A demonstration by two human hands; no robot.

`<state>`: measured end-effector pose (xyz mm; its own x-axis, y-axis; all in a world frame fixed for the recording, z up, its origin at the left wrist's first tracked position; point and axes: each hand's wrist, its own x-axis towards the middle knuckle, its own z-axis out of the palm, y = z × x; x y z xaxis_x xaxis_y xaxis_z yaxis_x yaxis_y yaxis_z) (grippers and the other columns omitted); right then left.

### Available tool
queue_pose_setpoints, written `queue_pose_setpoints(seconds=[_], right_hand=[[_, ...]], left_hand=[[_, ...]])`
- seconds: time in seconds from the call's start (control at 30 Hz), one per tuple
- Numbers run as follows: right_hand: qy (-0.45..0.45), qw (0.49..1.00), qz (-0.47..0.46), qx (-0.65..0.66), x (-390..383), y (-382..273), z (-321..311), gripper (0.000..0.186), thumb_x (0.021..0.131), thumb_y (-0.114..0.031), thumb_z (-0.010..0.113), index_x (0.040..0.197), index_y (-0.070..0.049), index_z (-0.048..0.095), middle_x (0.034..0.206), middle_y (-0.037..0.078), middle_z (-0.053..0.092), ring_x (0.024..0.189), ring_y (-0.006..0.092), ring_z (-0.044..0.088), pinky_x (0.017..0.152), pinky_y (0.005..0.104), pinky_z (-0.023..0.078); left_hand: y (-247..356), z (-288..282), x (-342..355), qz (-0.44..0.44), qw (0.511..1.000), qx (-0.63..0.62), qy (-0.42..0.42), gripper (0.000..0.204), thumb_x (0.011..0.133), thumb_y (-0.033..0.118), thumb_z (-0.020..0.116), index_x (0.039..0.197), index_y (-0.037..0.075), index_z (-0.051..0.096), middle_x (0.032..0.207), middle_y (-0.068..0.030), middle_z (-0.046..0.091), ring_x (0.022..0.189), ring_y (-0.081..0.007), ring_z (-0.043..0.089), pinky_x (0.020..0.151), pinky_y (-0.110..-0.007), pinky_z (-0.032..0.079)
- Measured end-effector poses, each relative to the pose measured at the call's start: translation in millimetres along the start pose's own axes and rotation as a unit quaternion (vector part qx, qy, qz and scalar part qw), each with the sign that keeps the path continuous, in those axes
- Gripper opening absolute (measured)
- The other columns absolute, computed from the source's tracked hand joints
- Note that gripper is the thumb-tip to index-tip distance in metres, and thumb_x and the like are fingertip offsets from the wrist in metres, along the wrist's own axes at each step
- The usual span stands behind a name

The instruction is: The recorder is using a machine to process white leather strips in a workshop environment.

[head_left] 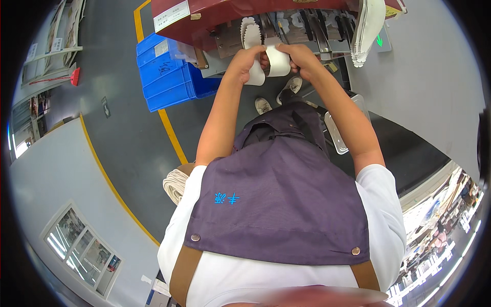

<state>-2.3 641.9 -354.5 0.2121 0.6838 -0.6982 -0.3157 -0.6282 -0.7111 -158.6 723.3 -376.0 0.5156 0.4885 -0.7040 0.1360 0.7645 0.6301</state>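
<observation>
In front of me, at the workbench edge, both my hands are close together on a white strip [278,60] that bends downward between them. My left hand [246,64] pinches its left end, with the thumb on top. The right end is gripped by my right hand [303,57], thumb laid along the upper edge and fingers curled. Several white scalloped-edged pieces [252,34] lie just beyond my left hand. Another smooth white piece [255,74] hangs beside that hand's fingers; whether it joins the scalloped pieces is hidden behind the hand.
A dark red panel [220,14] spans the bench's far side, with tools [319,30] beneath it. More scalloped white strips [366,33] hang at the right. A blue crate [166,77] stands left on the floor. A clear plastic tray [336,134] is beside my right arm, a rope coil [175,185] by my left.
</observation>
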Motion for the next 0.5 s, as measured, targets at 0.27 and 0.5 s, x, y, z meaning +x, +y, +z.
queue_pose_setpoints(seconds=[0.27,0.5], right_hand=[[0.159,0.958,-0.111,-0.211,26,11,0,0.044,0.076,-0.042,0.066,0.074,0.002,0.067,0.069,0.009,0.065,0.054,0.0162,0.058,0.049,0.0308,0.044],[0.123,0.967,-0.17,-0.146,9,40,2,0.045,0.077,-0.043,0.064,0.073,0.002,0.066,0.059,0.011,0.061,0.058,0.0148,0.058,0.057,0.0326,0.044]], left_hand=[[-10,9,-8,0.08,0.983,0.16,0.05,0.029,0.076,0.024,0.069,0.085,-0.003,0.064,0.073,-0.0087,0.062,0.064,-0.0146,0.058,0.059,-0.028,0.045],[-31,17,-7,0.154,0.974,0.119,0.116,0.028,0.076,0.023,0.068,0.084,-0.003,0.064,0.074,-0.0077,0.063,0.065,-0.0133,0.057,0.062,-0.027,0.046]])
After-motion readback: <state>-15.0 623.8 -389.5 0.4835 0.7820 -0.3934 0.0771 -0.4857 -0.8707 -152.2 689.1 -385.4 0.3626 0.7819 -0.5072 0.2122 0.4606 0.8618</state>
